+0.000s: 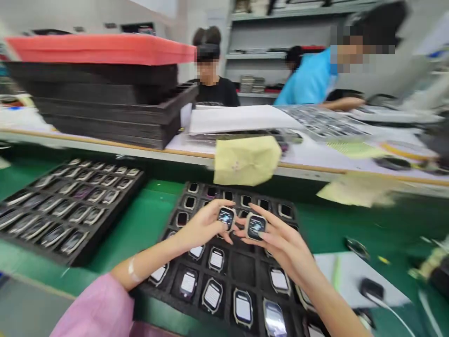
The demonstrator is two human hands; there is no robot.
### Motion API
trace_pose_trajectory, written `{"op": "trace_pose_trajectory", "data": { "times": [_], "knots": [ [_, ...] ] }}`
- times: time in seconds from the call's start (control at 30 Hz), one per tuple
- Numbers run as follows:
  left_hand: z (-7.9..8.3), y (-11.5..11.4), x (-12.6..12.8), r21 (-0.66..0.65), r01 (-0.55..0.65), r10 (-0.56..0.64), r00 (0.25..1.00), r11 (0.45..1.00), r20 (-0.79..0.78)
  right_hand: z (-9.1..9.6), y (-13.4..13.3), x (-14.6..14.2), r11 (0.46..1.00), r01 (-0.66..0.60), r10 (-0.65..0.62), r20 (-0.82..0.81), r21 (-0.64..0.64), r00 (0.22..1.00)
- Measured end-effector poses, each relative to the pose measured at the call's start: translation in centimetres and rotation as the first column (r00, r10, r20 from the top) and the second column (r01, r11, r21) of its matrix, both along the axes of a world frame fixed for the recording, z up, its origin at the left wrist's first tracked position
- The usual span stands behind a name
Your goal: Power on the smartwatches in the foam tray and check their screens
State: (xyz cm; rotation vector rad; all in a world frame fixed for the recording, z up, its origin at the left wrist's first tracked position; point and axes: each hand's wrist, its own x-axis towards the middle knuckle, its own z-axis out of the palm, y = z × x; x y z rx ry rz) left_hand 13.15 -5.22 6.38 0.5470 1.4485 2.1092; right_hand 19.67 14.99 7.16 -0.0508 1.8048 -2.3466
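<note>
My left hand (210,221) grips a smartwatch case (226,217) with a lit dark screen, thumb on its lower edge. Close beside it, my right hand (280,236) pinches a second smartwatch case (256,226), its screen lit too. Neither watch has a strap that I can see. Both are held above a black foam tray (243,270) with square compartments. Watches in the near rows, such as one smartwatch (212,295), show white screens; those in the far rows have dark screens. My hands and forearms hide part of the tray's middle.
On the left lies another black tray (82,255) full of watch cases. Stacked black trays (105,107) under a red cover (105,49) stand on the raised shelf (196,157). Yellow paper (247,159) hangs over its edge. A black charger (372,289) lies right. Two people work opposite.
</note>
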Motion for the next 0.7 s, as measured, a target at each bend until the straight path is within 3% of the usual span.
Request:
{"op": "trace_pose_trajectory", "data": {
  "times": [0.23, 0.37, 0.47, 0.6, 0.7],
  "knots": [
    [1.3, 0.2, 1.3, -0.132, -0.021, 0.016, 0.999, 0.991, -0.039, -0.7, 0.0, -0.1, 0.998, -0.013, 0.010, -0.049, -0.062, 0.999],
    [0.3, 0.2, 1.1, -0.174, -0.020, 0.006, 0.996, 0.985, -0.084, -0.8, 0.1, 0.0, 0.998, -0.025, 0.023, -0.039, -0.053, 0.999],
    [-0.7, 0.2, 0.6, -0.260, -0.096, 0.036, 0.973, 0.961, -0.227, -0.9, 0.2, -0.3, 0.998, -0.039, 0.038, -0.019, -0.048, 0.999],
    [-0.7, 0.3, 0.3, -0.276, -0.254, 0.115, 0.893, 0.927, -0.436, -0.9, 0.5, 0.2, 1.000, -0.011, 0.011, 0.009, -0.002, 1.000],
    [-0.5, 0.5, 0.1, -0.266, -0.263, 0.121, 0.883, 0.928, -0.453, -1.5, 0.8, -0.9, 0.988, 0.075, -0.080, 0.032, 0.135, 0.996]
  ]
}}
